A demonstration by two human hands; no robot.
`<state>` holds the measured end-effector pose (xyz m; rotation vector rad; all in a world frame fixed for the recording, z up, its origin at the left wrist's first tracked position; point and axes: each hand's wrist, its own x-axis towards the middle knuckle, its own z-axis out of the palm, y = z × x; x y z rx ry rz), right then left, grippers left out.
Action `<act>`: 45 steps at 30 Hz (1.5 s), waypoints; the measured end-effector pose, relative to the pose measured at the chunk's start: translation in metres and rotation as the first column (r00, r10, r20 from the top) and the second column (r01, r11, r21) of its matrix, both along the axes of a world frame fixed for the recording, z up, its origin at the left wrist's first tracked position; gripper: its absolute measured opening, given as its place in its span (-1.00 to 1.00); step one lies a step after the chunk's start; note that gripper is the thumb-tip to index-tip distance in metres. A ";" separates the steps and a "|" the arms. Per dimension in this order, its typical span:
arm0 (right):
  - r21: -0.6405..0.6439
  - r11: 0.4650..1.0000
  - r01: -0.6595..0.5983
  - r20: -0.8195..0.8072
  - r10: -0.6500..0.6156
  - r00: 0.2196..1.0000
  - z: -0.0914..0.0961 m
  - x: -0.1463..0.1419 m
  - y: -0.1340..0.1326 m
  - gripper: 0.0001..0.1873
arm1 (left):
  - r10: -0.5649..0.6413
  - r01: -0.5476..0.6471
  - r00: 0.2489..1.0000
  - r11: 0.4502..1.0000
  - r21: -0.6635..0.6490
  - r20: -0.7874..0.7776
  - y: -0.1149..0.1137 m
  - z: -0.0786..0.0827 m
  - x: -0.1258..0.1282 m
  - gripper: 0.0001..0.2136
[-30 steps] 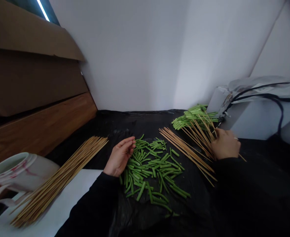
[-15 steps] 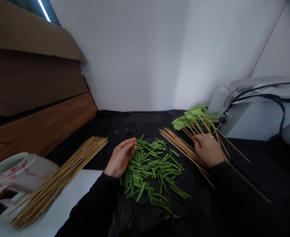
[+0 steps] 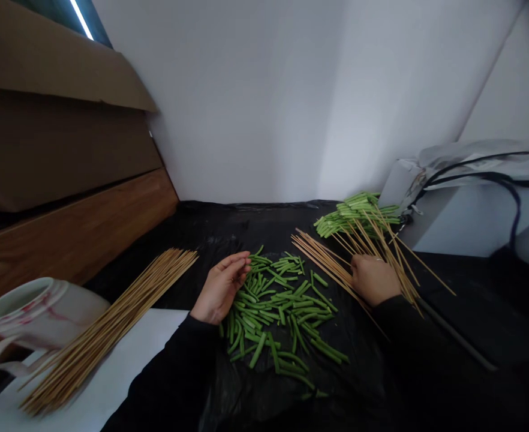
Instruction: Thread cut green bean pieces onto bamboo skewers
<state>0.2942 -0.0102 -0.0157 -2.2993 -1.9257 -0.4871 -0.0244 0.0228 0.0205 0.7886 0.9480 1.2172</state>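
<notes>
My left hand is pinched closed at the left edge of a spread of cut green bean pieces; whatever may be between its fingertips is too small or hidden. On the right, my right hand is curled closed over loose bamboo skewers, its fingers at the skewer shafts and their tips hidden from me. More skewers fan out beyond this hand, toward a heap of skewered green beans by the wall.
At the left, a thick bundle of bamboo skewers leans across a white mug lying tilted over a white sheet. Black plastic covers the table. A cardboard box stands left, and a white box with black cords at right.
My right hand has come slightly nearer and its fingers have closed down on the skewers. One skewer's tip has shifted up and out from the others. The left hand has hardly moved.
</notes>
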 end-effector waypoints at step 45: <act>0.400 0.748 -0.530 0.035 0.566 0.824 0.018 -0.061 -0.030 -0.60 | 0.327 0.144 0.532 0.874 0.464 -0.781 0.018 0.003 -0.042 -0.90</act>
